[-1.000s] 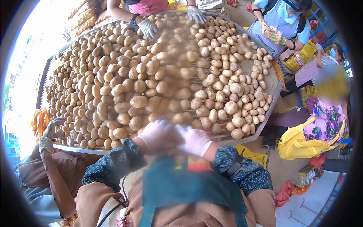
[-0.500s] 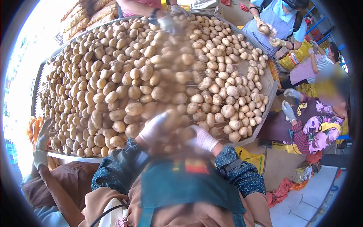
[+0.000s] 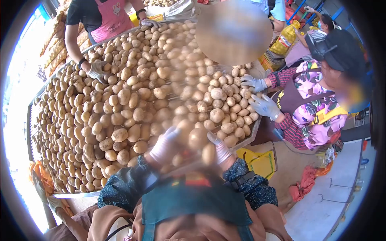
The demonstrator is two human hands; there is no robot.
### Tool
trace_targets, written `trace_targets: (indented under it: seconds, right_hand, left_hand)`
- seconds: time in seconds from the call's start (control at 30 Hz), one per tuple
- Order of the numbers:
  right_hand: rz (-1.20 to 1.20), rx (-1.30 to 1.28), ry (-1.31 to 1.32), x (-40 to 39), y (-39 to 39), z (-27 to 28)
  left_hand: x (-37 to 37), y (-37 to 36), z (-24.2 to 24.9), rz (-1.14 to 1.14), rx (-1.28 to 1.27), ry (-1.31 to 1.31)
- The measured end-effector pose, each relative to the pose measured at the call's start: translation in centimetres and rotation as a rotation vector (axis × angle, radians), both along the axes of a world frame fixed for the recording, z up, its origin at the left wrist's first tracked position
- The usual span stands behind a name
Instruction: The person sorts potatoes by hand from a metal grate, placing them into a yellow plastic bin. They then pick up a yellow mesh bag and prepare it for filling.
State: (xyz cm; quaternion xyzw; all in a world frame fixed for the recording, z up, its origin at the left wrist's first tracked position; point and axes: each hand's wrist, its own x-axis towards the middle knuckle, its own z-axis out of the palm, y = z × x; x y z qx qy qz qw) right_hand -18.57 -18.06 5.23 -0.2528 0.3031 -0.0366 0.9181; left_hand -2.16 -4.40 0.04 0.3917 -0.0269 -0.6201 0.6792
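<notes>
Many potatoes [image 3: 120, 135] cover a wide sorting table [image 3: 255, 138] with a metal rim. My left hand [image 3: 164, 147], in a pale glove, is at the near edge among the potatoes; blur hides its fingertips. My right hand [image 3: 220, 148], also gloved, has its fingers apart at the right side of a few potatoes [image 3: 198, 138] between my hands. Whether either hand bears any weight of these potatoes cannot be made out. A blurred patch runs down the middle of the view.
A co-worker in a pink apron [image 3: 110, 18] reaches over the far left edge. Another in a flowered top [image 3: 299, 116] has both gloved hands at the right edge. Another person's arm [image 3: 54, 205] is at lower left. A yellow crate [image 3: 259, 162] stands right of me.
The view has shifted. The co-worker on the right now has both hands on the potatoes. The far co-worker's hand has moved left. My hands remain near the front edge.
</notes>
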Motion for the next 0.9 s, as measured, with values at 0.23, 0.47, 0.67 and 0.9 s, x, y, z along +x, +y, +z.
trace_targets:
  seconds: [0.23,0.47,0.67,0.9]
  right_hand:
    - [-0.230,-0.044,-0.059,-6.8,-1.3,2.8]
    - [-0.286,0.198,-0.128,-18.8,-2.8,-7.3]
    - [-0.579,0.136,0.110,-29.8,-1.1,-9.3]
    - [-1.053,0.273,0.128,-39.8,-1.9,-18.2]
  left_hand:
    - [-5.5,-2.4,1.7,-0.176,0.023,-0.401]
    - [-13.2,-7.3,1.6,-0.403,0.012,-0.793]
    - [-21.2,-12.0,1.4,-0.625,-0.039,-0.676]
    - [-29.7,-15.9,-7.5,-0.929,-0.166,-0.691]
